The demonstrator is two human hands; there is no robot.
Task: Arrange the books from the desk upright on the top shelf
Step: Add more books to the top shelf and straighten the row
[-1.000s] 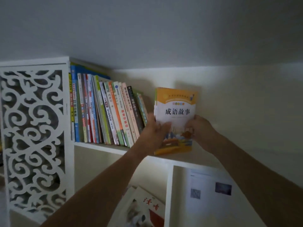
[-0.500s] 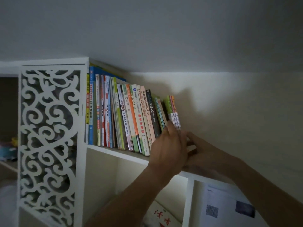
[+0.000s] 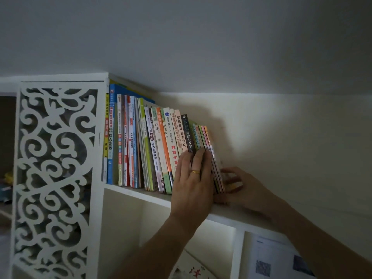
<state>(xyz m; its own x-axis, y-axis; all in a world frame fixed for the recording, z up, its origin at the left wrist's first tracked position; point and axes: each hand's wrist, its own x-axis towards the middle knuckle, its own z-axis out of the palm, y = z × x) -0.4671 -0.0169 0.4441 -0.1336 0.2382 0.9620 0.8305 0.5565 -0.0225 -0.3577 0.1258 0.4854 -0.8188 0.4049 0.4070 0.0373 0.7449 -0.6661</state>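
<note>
A row of books [image 3: 153, 148] stands on the white top shelf [image 3: 136, 195], spines out and leaning slightly left. The thin orange-topped book [image 3: 211, 150] is the last one at the row's right end. My left hand [image 3: 193, 178], with a gold ring, lies flat with straight fingers against the spines of the rightmost books. My right hand [image 3: 241, 186] is on the shelf just right of the row, its fingertips touching the outer cover of the last book. The lower parts of these books are hidden behind my left hand.
A white fretwork panel [image 3: 54, 168] closes the shelf's left end. Right of my hands the shelf board [image 3: 251, 218] runs on along the wall. Below it, one compartment holds a book with red characters [image 3: 193, 272] and another a printed sheet [image 3: 277, 262].
A second ago both hands held the orange book cover-forward above the shelf. It now stands spine-out at the row's right end, with my hands pressing it against the others.
</note>
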